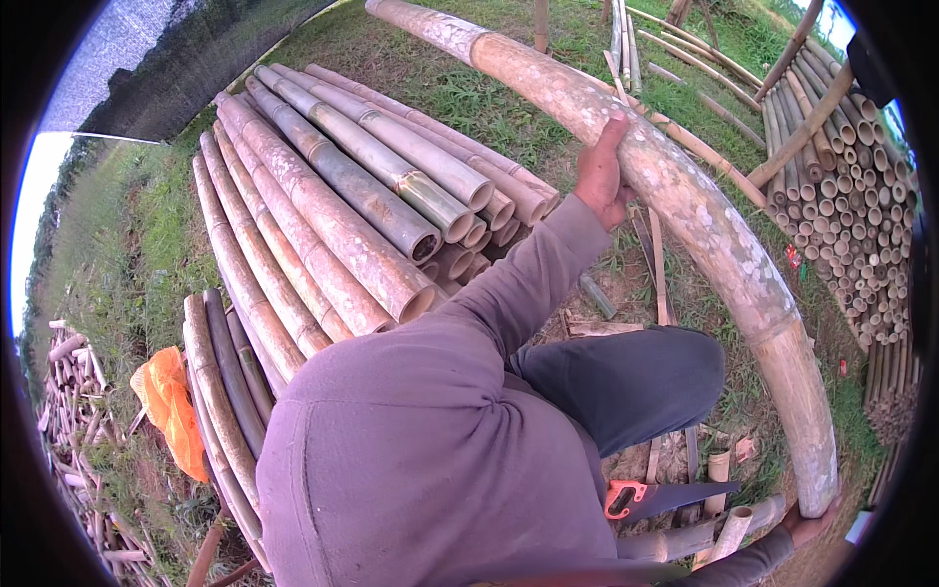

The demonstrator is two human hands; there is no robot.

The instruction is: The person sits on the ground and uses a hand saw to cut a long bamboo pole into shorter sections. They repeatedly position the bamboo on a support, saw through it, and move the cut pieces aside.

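A thick, mottled bamboo pole runs from the top middle down to the lower right, held off the ground and bent by the lens. My left hand grips its side along the upper part, thumb lying against the bamboo. Around the pole's lower end is my right hand, partly hidden behind it. Below my bent knee, nearest to the right hand, a handsaw with an orange handle lies by shorter bamboo pieces.
A big stack of bamboo poles fills the left side. More poles lean, cut ends showing, in a wooden rack at the right. An orange sheet or bag and a heap of offcuts lie at the far left. Wood scraps lie on the grass.
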